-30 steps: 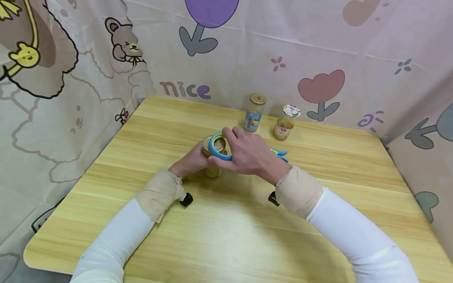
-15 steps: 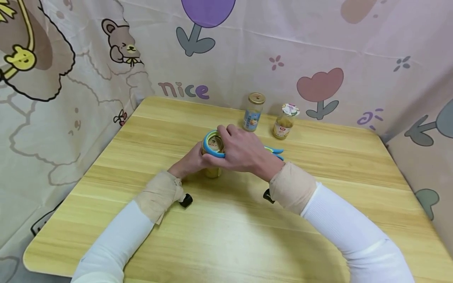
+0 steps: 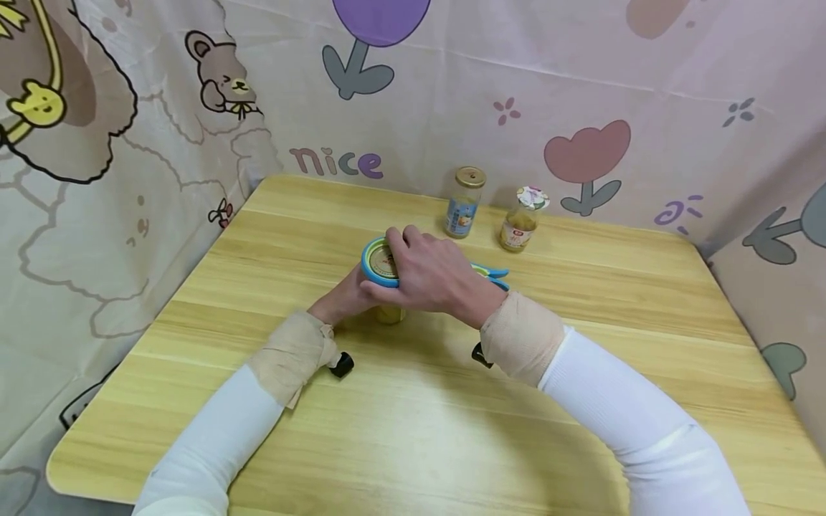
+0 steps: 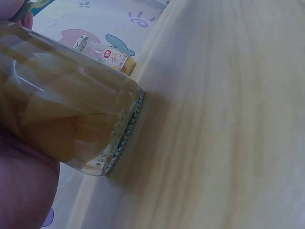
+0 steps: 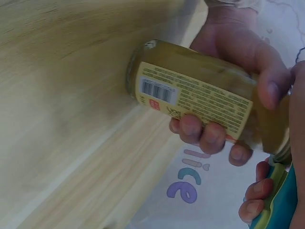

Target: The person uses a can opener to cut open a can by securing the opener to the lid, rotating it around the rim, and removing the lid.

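A glass jar point(image 5: 190, 98) with pale fruit pieces and a yellow barcode label stands on the table. My left hand point(image 3: 351, 292) grips it round the body, the thumb on one side and fingers on the other in the right wrist view. A blue and green jar opener point(image 3: 495, 276) has its ring round the jar's gold lid point(image 3: 382, 262). Over the lid, my right hand point(image 3: 440, 275) holds the opener, with its fingers curled over the ring in the head view. The opener's handle ends stick out beyond that hand to the right. Part of the lid is hidden under the right hand.
Behind the hands stand a jar with a gold lid and blue label point(image 3: 461, 208) and a smaller jar with a flowered cover point(image 3: 518, 226). A printed curtain point(image 3: 439, 86) hangs along the back edge of the wooden table point(image 3: 400, 430).
The right hand has moved left with the jar opener, whose ring has come from the lid's side to sit round it. The left hand and jar stay about where they were.
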Motion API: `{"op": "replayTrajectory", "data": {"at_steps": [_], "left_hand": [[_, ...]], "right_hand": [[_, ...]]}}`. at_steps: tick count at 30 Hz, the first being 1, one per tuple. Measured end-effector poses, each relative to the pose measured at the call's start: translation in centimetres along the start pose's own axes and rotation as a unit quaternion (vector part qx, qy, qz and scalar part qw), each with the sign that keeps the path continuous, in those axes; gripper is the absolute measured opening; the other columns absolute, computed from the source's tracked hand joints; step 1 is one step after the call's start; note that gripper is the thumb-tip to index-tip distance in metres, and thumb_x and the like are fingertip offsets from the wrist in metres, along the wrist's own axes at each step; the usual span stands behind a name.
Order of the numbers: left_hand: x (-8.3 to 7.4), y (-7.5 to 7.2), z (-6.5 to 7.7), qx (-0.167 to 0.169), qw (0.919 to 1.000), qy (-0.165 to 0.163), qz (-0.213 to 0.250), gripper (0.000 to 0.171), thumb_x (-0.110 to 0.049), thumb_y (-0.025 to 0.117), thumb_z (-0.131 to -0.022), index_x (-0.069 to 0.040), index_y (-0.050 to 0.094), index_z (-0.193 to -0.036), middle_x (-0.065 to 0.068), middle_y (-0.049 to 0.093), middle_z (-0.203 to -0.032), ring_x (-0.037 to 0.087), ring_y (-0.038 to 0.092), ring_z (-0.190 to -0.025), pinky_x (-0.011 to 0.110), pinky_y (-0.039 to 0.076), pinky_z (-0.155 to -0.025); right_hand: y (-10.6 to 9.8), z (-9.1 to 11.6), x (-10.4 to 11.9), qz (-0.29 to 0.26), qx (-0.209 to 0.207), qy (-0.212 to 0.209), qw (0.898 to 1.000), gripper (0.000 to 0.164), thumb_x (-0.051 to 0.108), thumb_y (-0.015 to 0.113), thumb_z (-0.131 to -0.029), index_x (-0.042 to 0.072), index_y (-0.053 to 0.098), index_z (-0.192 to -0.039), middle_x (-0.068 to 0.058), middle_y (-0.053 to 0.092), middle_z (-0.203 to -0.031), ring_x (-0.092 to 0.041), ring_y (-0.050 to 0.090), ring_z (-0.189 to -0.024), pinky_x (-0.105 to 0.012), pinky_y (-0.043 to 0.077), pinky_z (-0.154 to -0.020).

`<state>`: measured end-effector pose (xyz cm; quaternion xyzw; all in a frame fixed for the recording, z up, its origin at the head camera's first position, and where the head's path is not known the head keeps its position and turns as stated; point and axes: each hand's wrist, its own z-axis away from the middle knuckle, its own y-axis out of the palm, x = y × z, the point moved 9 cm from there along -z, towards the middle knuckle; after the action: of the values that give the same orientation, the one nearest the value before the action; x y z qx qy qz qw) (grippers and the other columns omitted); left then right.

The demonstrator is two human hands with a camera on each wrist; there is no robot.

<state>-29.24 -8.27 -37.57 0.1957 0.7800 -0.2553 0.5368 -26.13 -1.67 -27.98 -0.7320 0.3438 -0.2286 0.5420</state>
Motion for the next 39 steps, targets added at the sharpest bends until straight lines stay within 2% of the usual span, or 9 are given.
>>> {"op": "replayTrajectory", "data": {"at_steps": [6, 15, 28, 39], "left_hand": [[-0.04, -0.02, 0.04, 0.003, 0.9998, 0.002, -0.017, 0.084, -0.041, 0.066, -0.087, 0.003, 0.022, -0.144, 0.022, 0.038, -0.135, 0.029, 0.041, -0.117, 0.036, 0.04, -0.099], [-0.03, -0.31, 0.15, -0.003, 0.9993, 0.005, -0.037, 0.102, -0.061, 0.061, -0.078, 0.006, 0.021, -0.143, 0.025, 0.037, -0.135, 0.031, 0.041, -0.118, 0.042, 0.038, -0.1], [-0.13, -0.03, 0.02, 0.001, 0.9994, -0.001, -0.035, 0.109, -0.068, 0.062, -0.074, 0.005, 0.021, -0.144, 0.025, 0.038, -0.134, 0.03, 0.042, -0.116, 0.04, 0.04, -0.099], [-0.2, 0.34, -0.25, 0.018, 0.9992, 0.005, -0.036, 0.108, -0.068, 0.062, -0.076, 0.003, 0.019, -0.146, 0.023, 0.038, -0.136, 0.03, 0.043, -0.117, 0.039, 0.041, -0.099]], "right_hand": [[0.18, -0.03, -0.03, 0.0, -0.005, -0.001, 1.0, 0.071, 0.079, 0.038, -0.082, 0.013, 0.044, -0.107, -0.001, 0.042, -0.082, -0.015, 0.045, -0.06, -0.028, 0.041, -0.046], [0.1, -0.24, 0.07, 0.004, -0.003, -0.009, 1.0, 0.071, 0.08, 0.036, -0.081, 0.014, 0.044, -0.104, 0.0, 0.04, -0.08, -0.015, 0.045, -0.059, -0.027, 0.039, -0.045], [0.08, -0.09, 0.1, 0.012, 0.002, -0.017, 1.0, 0.069, 0.079, 0.035, -0.083, 0.013, 0.044, -0.104, 0.001, 0.041, -0.081, -0.014, 0.046, -0.06, -0.028, 0.042, -0.048], [-0.05, -0.13, 0.17, 0.027, -0.009, -0.048, 0.998, 0.071, 0.078, 0.037, -0.082, 0.012, 0.046, -0.104, 0.001, 0.041, -0.078, -0.014, 0.045, -0.055, -0.027, 0.039, -0.044]]}}
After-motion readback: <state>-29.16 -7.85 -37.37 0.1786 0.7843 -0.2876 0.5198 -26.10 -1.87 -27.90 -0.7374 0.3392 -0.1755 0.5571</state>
